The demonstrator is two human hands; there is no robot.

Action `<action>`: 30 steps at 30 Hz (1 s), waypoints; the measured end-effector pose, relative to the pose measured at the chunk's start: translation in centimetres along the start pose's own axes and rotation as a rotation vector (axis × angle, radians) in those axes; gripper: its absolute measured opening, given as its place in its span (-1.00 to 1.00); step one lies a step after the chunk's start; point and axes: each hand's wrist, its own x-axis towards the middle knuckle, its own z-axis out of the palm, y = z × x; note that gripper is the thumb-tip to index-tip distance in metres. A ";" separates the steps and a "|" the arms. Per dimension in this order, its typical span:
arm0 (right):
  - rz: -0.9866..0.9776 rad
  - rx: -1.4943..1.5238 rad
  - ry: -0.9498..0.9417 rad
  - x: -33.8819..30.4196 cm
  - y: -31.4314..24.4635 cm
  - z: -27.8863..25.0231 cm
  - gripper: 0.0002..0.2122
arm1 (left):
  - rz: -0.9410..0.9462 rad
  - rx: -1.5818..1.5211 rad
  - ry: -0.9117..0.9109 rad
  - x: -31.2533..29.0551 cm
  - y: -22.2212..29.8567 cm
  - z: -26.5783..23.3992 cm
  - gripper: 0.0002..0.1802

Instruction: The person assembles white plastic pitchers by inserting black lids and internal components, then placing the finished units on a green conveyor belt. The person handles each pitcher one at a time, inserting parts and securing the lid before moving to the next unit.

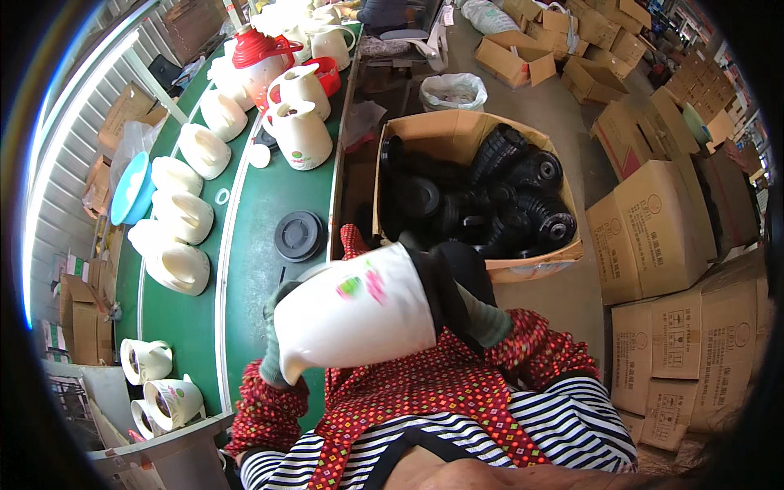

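Note:
A white plastic jug (pixel 355 314) with a pink and green flower print lies tilted across my lap, its spout toward the lower left. My left hand (pixel 273 331), in a grey-green glove, is closed round the jug at its spout end and handle side. At the other end, my right hand (pixel 482 320), also gloved, grips a dark round base cap (pixel 441 290) against the jug's bottom. Its fingers are partly hidden behind the cap. Beside the jug, a black ribbed disc (pixel 299 235) lies on the green worktable (pixel 261 286).
An open carton (pixel 478 263) full of black plastic bases stands ahead right. Several white jugs (pixel 184 216) line the table's left, with more jugs and a red-topped one (pixel 257 61) at the far end. A blue basin (pixel 133 189) sits left. Stacked cartons (pixel 653 229) fill the right.

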 end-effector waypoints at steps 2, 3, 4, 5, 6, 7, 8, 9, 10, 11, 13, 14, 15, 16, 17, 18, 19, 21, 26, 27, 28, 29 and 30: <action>-0.250 -0.444 -0.088 -0.5 -2.1 1.7 -0.23 | 0.038 0.096 -0.066 -0.7 -4.9 -1.6 -0.43; -0.421 -0.791 -0.162 -0.5 -3.3 1.6 -0.24 | -0.011 0.088 -0.075 -0.6 -7.0 -2.1 -0.39; -0.616 -1.060 -0.207 -0.3 -4.3 1.6 -0.23 | -0.059 0.082 -0.076 -0.6 -9.1 -2.6 -0.35; -0.571 -1.024 -0.194 -0.1 -3.6 0.6 -0.25 | 0.007 0.158 -0.053 -0.2 -9.9 -2.4 -0.37; -0.526 -0.987 -0.181 0.0 -2.9 -0.2 -0.26 | 0.072 0.236 -0.028 0.1 -10.5 -2.4 -0.38; -0.352 -0.464 -0.044 0.1 -1.4 0.4 -0.35 | 0.142 0.181 0.026 1.0 -5.8 -0.9 -0.43; -0.230 -0.191 0.052 0.5 -0.9 1.0 -0.42 | 0.218 0.125 0.093 1.4 -1.2 0.6 -0.49; -0.227 0.218 -0.339 2.1 3.1 -2.9 -0.41 | 0.285 0.072 0.139 2.3 3.6 2.2 -0.54; -0.159 0.309 -0.409 2.2 4.8 -4.4 -0.41 | 0.594 0.886 0.170 3.1 6.0 2.2 -0.54; -0.078 0.393 -0.484 3.0 4.6 -4.3 -0.41 | 0.637 0.941 0.152 3.0 6.9 2.1 -0.55; 0.066 0.013 -0.093 -0.1 2.5 -2.2 -0.40 | 0.575 0.887 0.193 2.6 6.5 1.6 -0.55; 0.099 -0.130 0.024 -0.8 0.9 -0.7 -0.40 | 0.415 0.792 0.152 2.0 4.9 0.0 -0.61; 0.016 -0.182 0.011 -1.0 0.2 0.2 -0.38 | 0.323 0.713 0.097 1.4 2.9 -0.7 -0.61; -0.063 -0.238 -0.007 -1.0 -0.7 0.9 -0.36 | 0.234 0.628 0.051 0.7 0.6 -1.2 -0.61; -0.270 -0.662 -0.104 -0.9 -2.3 1.1 -0.16 | 0.145 0.540 0.002 0.0 -1.6 -1.6 -0.60; -0.466 -1.127 -0.217 -0.4 -4.4 0.7 0.05 | 0.080 0.464 -0.034 -0.5 -3.4 -1.5 -0.59; -0.511 -1.241 -0.304 0.4 -5.6 1.6 0.07 | 0.033 0.385 -0.055 -0.7 -5.3 -1.1 -0.59; -0.617 -1.360 -0.459 1.5 -7.6 3.2 0.02 | -0.024 0.270 -0.105 -0.1 -8.7 0.4 -0.57; -0.717 -1.150 -0.417 2.1 -6.7 3.2 -0.14 | -0.018 0.231 -0.046 -0.4 -10.7 0.3 -0.54; -0.705 -1.047 -0.336 1.8 -5.7 2.8 -0.16 | 0.014 0.240 -0.019 -0.6 -10.0 -0.3 -0.53; -0.688 -0.933 -0.274 2.0 -4.7 2.2 -0.19 | 0.050 0.257 0.027 -1.4 -8.7 -0.9 -0.52; -0.665 -0.881 -0.162 2.2 -4.1 1.6 -0.25 | 0.086 0.269 0.043 -0.9 -7.2 -1.3 -0.52; -0.634 -0.713 -0.045 1.9 -3.2 1.6 -0.35 | 0.113 0.281 0.046 -0.6 -6.0 -1.4 -0.51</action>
